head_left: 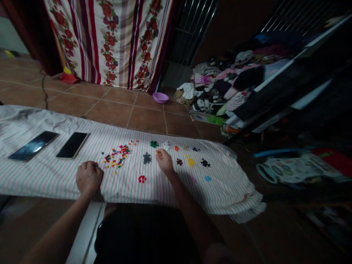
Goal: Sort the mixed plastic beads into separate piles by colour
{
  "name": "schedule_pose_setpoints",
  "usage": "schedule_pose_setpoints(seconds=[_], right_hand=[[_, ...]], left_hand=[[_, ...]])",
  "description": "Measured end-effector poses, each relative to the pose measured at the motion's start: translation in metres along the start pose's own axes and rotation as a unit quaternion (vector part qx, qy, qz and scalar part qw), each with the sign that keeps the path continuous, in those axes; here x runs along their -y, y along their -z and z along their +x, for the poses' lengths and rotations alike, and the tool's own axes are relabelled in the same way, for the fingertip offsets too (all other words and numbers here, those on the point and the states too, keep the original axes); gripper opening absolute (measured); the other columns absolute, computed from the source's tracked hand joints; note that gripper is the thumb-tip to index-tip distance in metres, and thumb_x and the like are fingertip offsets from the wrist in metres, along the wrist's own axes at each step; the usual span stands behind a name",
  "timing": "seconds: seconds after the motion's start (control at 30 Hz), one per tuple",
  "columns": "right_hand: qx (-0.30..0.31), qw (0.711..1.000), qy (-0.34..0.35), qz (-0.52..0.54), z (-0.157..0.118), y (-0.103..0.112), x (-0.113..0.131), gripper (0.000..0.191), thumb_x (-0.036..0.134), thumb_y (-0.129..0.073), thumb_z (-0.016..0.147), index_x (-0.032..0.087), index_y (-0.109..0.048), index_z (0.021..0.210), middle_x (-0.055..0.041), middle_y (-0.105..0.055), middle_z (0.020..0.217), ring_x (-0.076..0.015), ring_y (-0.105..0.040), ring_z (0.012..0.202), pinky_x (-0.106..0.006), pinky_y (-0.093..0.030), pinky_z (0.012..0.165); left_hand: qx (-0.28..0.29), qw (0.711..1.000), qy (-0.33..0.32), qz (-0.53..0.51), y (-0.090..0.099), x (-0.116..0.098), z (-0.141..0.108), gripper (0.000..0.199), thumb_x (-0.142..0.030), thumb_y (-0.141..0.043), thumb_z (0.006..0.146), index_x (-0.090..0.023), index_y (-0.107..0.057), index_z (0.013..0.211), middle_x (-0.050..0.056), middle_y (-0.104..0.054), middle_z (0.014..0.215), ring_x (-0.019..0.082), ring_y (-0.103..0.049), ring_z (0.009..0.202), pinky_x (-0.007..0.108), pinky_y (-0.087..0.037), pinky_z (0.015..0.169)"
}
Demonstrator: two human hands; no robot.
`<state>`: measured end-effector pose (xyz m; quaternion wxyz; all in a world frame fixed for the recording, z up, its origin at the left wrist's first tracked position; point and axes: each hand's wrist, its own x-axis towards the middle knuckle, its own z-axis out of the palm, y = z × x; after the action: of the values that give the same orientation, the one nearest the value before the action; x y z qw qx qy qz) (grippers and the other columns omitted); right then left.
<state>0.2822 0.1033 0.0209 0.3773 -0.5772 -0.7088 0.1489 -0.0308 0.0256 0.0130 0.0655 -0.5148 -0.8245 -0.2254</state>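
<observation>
My right hand [164,162] is raised over the striped cloth [121,187], its thumb and finger pinched on a small yellow bead [157,153]. Below and around it lie small piles sorted by colour: grey beads [147,158], green beads [154,144], white beads [166,145], dark red beads [179,161], yellow beads [190,161] and black beads [205,162]. Red beads [142,179] form a pile nearer me. My left hand [89,177] rests on the cloth with curled fingers, beside a scattered heap of mixed beads [121,154]; whatever it may hold is hidden.
Two phones lie at the left, a dark phone [34,146] and a light-edged phone [72,145]. Orange beads [176,148] and light blue beads [207,178] sit further right. Beyond the cloth are a purple basin [160,97] and heaped clothes [220,82] on the floor.
</observation>
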Motion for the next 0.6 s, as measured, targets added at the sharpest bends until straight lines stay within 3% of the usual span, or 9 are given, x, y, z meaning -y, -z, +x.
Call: schedule_pose_setpoints(seconds=[0.1,0.23,0.47,0.6], right_hand=[[-0.052,0.993,-0.031,-0.097,0.001,0.051,-0.045,0.023,0.017,-0.045,0.078,0.019,-0.065,0.089,-0.0061,-0.067,0.090,-0.0183,-0.059,0.083,-0.031,-0.045,0.080],[-0.024,0.973,-0.076,-0.216,0.005,0.093,-0.087,0.023,0.015,-0.046,0.078,0.018,-0.068,0.086,-0.0077,-0.068,0.094,-0.0199,-0.057,0.089,-0.032,-0.039,0.088],[0.078,0.952,-0.088,-0.282,0.007,0.101,-0.105,0.025,0.013,-0.047,0.080,0.018,-0.069,0.089,-0.0059,-0.068,0.097,-0.0183,-0.055,0.096,-0.028,-0.036,0.088],[0.081,0.940,-0.102,-0.314,0.003,0.105,-0.107,0.027,0.011,-0.045,0.080,0.017,-0.069,0.090,-0.0093,-0.068,0.096,-0.0193,-0.056,0.094,-0.028,-0.036,0.086]], left_hand=[[0.012,1.000,0.007,0.002,0.003,-0.003,0.000,0.021,-0.026,-0.042,0.081,-0.016,-0.060,0.085,0.011,-0.059,0.091,0.024,-0.050,0.090,0.035,-0.038,0.073],[0.009,1.000,0.019,0.010,0.003,-0.004,-0.001,0.015,-0.025,-0.045,0.079,-0.017,-0.057,0.084,0.010,-0.059,0.090,0.025,-0.050,0.090,0.035,-0.039,0.072],[0.001,1.000,0.007,0.009,0.003,-0.005,-0.001,0.017,-0.024,-0.045,0.080,-0.016,-0.059,0.084,0.011,-0.059,0.088,0.024,-0.050,0.087,0.034,-0.039,0.072],[0.001,1.000,0.009,0.017,0.002,-0.003,0.000,0.019,-0.025,-0.045,0.079,-0.015,-0.060,0.085,0.011,-0.060,0.090,0.024,-0.049,0.087,0.035,-0.039,0.071]])
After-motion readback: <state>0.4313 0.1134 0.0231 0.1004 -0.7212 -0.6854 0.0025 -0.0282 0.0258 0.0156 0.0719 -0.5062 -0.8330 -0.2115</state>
